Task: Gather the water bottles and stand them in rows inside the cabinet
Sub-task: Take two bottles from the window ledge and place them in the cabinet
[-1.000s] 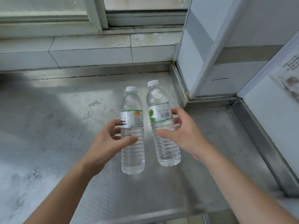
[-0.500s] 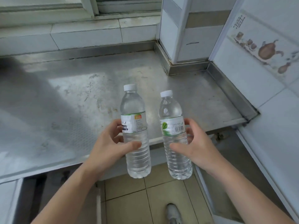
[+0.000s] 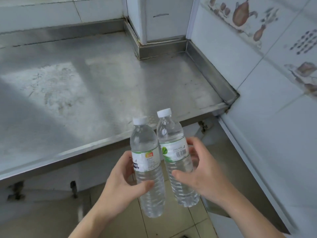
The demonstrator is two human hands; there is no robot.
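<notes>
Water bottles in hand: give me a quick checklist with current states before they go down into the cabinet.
1. Left hand grip on the left water bottle: ok, fingers and thumb wrapped around its body.
2. Right hand grip on the right water bottle: ok.
3. White caps on both bottles: ok, both in place.
4. Bottles clear of the steel counter: ok, held in front of its edge, over the tiled floor.
5. Bottles upright: not ok, both lean slightly.
6. Free space inside the cabinet: cannot tell, its interior is not visible.
</notes>
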